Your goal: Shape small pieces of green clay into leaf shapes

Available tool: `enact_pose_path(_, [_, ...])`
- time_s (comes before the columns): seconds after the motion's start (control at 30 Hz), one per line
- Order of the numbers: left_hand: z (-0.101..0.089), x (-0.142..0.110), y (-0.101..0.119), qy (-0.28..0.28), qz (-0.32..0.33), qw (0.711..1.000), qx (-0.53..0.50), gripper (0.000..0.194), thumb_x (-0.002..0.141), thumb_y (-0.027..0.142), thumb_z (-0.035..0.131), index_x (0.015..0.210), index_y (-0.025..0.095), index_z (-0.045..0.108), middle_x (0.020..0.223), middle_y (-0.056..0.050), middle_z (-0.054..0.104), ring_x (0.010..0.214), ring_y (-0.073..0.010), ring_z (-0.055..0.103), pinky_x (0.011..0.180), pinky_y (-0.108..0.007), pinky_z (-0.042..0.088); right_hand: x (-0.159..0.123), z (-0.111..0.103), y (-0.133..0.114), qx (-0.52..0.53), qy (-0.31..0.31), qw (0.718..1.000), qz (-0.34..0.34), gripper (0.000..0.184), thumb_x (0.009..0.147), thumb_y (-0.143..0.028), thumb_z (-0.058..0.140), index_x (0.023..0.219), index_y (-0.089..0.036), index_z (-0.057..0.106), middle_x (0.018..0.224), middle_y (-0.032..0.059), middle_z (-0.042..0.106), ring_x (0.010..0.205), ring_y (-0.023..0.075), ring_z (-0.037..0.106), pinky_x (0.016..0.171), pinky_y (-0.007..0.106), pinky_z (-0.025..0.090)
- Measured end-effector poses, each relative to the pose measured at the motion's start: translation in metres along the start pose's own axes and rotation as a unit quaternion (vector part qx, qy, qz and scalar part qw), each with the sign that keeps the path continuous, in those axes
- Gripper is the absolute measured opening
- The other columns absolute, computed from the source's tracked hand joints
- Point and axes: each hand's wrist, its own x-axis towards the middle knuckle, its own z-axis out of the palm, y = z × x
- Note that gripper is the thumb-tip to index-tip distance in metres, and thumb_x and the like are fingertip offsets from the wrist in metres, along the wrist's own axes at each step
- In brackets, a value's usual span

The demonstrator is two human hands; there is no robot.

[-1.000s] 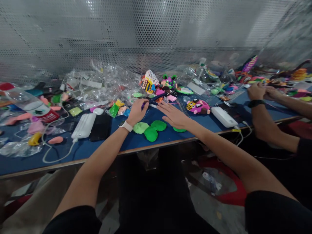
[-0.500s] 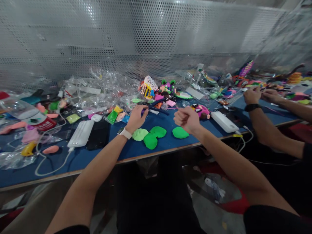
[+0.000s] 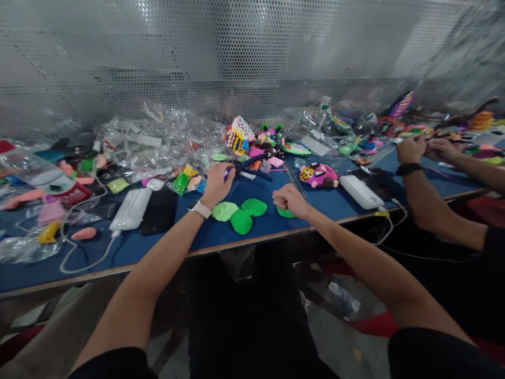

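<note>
Along the front edge of the blue bench (image 3: 268, 227) lie one pale green flat clay piece (image 3: 224, 211) and two bright green flat clay pieces (image 3: 241, 221), close together. To their right, one more bright green clay piece (image 3: 285, 213) is partly hidden by the right hand (image 3: 291, 200), which is clenched; if something is inside, I cannot tell. Little farther, the left hand (image 3: 219, 184) is grasping a small purple object (image 3: 226, 175), beside a dark blue strip (image 3: 260, 174). Behind are colourful clay figures (image 3: 240, 136) and crumpled clear wrappers (image 3: 185, 134), then a perforated metal wall (image 3: 252, 52).
</note>
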Motion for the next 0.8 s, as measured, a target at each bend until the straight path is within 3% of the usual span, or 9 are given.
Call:
enact_pose_path(0.07, [0.001, 0.0, 0.001, 0.0, -0.003, 1.0, 0.0, 0.024, 0.111, 0.034, 0.052, 0.117, 0.023, 0.072, 0.126, -0.011, 0.08, 0.128, -0.0316, 0.067, 0.121, -0.052, 0.049, 0.003, -0.003, 0.002, -0.003, -0.009, 1.0, -0.018, 0.067, 0.084, -0.05, 0.079, 0.049, -0.026, 0.028, 0.048, -0.0087, 0.021, 0.044, 0.0059, 0.019, 0.045, 0.024, 0.015])
enact_pose_path(0.13, [0.001, 0.0, 0.002, 0.003, -0.004, 1.0, -0.001, 0.024, 0.11, 0.034, 0.052, 0.117, 0.023, 0.072, 0.126, -0.012, 0.079, 0.127, -0.0318, 0.068, 0.12, -0.052, 0.049, 0.005, -0.005, 0.0, 0.044, 0.038, 0.998, -0.038, 0.066, 0.085, -0.051, 0.076, 0.052, -0.026, 0.024, 0.05, -0.0092, 0.018, 0.044, 0.0059, 0.017, 0.043, 0.024, 0.015])
enact_pose_path(0.2, [0.0, 0.0, 0.002, 0.004, -0.002, 1.0, -0.002, 0.024, 0.11, 0.033, 0.052, 0.117, 0.023, 0.072, 0.126, -0.012, 0.079, 0.127, -0.0315, 0.068, 0.12, -0.052, 0.049, 0.008, -0.006, 0.001, 0.085, 0.099, 0.991, -0.006, 0.067, 0.083, -0.054, 0.074, 0.053, -0.028, 0.02, 0.049, -0.0095, 0.016, 0.042, 0.0062, 0.015, 0.04, 0.024, 0.012])
enact_pose_path(0.37, [-0.002, 0.001, 0.0, 0.003, 0.0, 1.0, -0.002, 0.023, 0.111, 0.032, 0.052, 0.118, 0.022, 0.072, 0.125, -0.011, 0.08, 0.126, -0.0302, 0.068, 0.119, -0.049, 0.05, 0.009, -0.009, 0.01, 0.093, 0.099, 0.99, 0.025, 0.061, 0.086, -0.043, 0.072, 0.054, -0.027, 0.023, 0.048, -0.0101, 0.018, 0.04, 0.0051, 0.015, 0.037, 0.021, 0.014])
enact_pose_path(0.5, [0.0, 0.001, 0.0, 0.009, 0.007, 1.0, 0.008, 0.022, 0.111, 0.031, 0.053, 0.117, 0.023, 0.072, 0.124, -0.011, 0.08, 0.126, -0.0301, 0.068, 0.119, -0.05, 0.05, 0.011, -0.009, 0.013, 0.119, 0.176, 0.977, 0.029, 0.059, 0.084, -0.042, 0.07, 0.053, -0.027, 0.022, 0.047, -0.0101, 0.017, 0.039, 0.0052, 0.014, 0.036, 0.021, 0.014])
enact_pose_path(0.63, [0.002, 0.001, -0.001, 0.004, 0.009, 1.0, 0.006, 0.022, 0.112, 0.032, 0.051, 0.117, 0.022, 0.071, 0.124, -0.011, 0.08, 0.126, -0.0304, 0.068, 0.119, -0.049, 0.05, 0.012, -0.008, 0.01, 0.087, 0.14, 0.986, 0.023, 0.058, 0.083, -0.041, 0.073, 0.052, -0.026, 0.026, 0.047, -0.01, 0.019, 0.039, 0.005, 0.018, 0.038, 0.021, 0.014])
enact_pose_path(0.73, [0.002, 0.001, -0.003, 0.008, 0.02, 1.0, 0.002, 0.024, 0.113, 0.034, 0.05, 0.117, 0.022, 0.07, 0.124, -0.011, 0.079, 0.125, -0.0303, 0.069, 0.118, -0.049, 0.05, 0.012, 0.001, 0.006, 0.115, 0.175, 0.977, -0.03, 0.063, 0.088, -0.05, 0.069, 0.055, -0.027, 0.021, 0.048, -0.0095, 0.017, 0.04, 0.0056, 0.017, 0.039, 0.022, 0.015])
enact_pose_path(0.8, [0.002, 0.001, -0.005, 0.01, 0.02, 1.0, -0.002, 0.026, 0.114, 0.035, 0.047, 0.116, 0.023, 0.07, 0.123, -0.011, 0.08, 0.124, -0.0301, 0.069, 0.118, -0.049, 0.051, 0.011, 0.011, 0.005, 0.101, 0.168, 0.98, -0.014, 0.065, 0.087, -0.053, 0.074, 0.054, -0.026, 0.025, 0.047, -0.0089, 0.022, 0.04, 0.0058, 0.021, 0.04, 0.022, 0.014])
